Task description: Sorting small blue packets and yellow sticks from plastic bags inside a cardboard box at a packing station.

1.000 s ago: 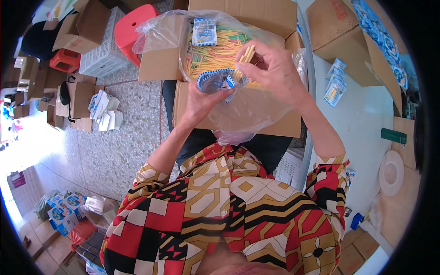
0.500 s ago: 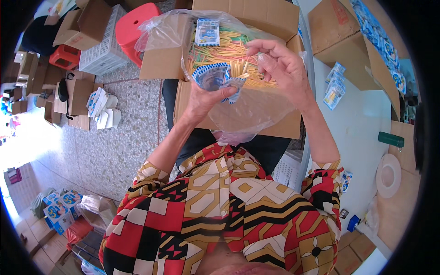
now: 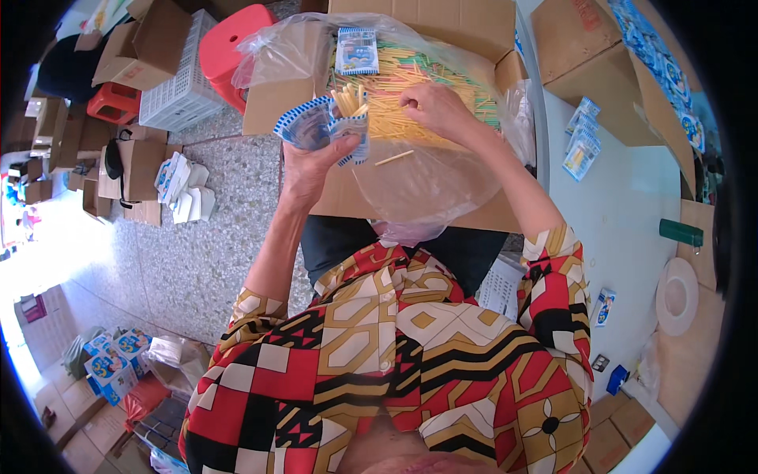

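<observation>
Both hands are at the open carton (image 3: 339,193) in front of me. With my left hand (image 3: 304,170) I grip some blue-and-white packets (image 3: 300,126) near the carton's left side, the thumb pressed across the front of a small packet (image 3: 354,129) whose mouth is filled with pale yellow sticks (image 3: 350,100), their ends poking up above its edge. Beside it, to the left, another packet's striped mouth gapes wide. My right hand (image 3: 438,112) is over the heap of coloured sticks (image 3: 387,110), its fingers curled in toward the palm; I cannot tell whether anything is between them. Mostly yellow, with green and pink among them, the heap lies in a clear plastic bag (image 3: 442,193) that lines the carton and spills over its near edge. One loose stick (image 3: 394,158) lies on its own near that edge, below the heap and between my hands. A flat blue-and-white packet (image 3: 357,51) rests on the heap at the far left. To my right, a few packets (image 3: 583,150) lie overlapping on a pale tabletop (image 3: 616,213), next to a second carton (image 3: 584,95). A red stool (image 3: 237,47) stands to the left, close to a white crate (image 3: 180,87).
</observation>
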Demonstrator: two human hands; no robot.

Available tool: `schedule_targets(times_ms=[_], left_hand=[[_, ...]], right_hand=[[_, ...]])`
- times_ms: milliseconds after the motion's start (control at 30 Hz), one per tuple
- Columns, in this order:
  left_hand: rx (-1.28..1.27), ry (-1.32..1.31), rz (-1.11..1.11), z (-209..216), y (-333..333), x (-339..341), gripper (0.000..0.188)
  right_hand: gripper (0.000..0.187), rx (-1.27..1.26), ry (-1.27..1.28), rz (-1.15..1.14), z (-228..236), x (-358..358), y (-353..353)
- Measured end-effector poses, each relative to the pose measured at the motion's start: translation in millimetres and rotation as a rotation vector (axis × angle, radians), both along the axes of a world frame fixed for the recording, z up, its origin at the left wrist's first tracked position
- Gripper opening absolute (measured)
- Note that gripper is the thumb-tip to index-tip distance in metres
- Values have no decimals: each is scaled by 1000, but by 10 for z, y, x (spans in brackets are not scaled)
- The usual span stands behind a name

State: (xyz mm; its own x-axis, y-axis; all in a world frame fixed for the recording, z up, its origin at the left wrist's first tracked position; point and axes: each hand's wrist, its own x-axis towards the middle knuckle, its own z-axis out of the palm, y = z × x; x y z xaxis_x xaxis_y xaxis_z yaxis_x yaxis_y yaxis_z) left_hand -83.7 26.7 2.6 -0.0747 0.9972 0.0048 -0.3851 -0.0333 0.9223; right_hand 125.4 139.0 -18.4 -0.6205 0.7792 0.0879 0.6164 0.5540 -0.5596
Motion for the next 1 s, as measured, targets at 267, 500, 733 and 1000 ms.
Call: schedule_targets(times_ms=[267, 500, 733, 1000], left_hand=[[-20, 10, -38, 3, 3, -52, 46], [-21, 13, -45, -8, -10, -88, 41], [-15, -2, -44, 6, -63, -83, 40], [-53, 79, -104, -50, -119, 50, 39]], right_hand=[[14, 204, -300, 68, -529, -197, 173], [15, 107, -247, -2, -544, -247, 155], [17, 40, -26, -28, -145, -175, 46], [10, -499, 717, -112, 981, -2, -369]])
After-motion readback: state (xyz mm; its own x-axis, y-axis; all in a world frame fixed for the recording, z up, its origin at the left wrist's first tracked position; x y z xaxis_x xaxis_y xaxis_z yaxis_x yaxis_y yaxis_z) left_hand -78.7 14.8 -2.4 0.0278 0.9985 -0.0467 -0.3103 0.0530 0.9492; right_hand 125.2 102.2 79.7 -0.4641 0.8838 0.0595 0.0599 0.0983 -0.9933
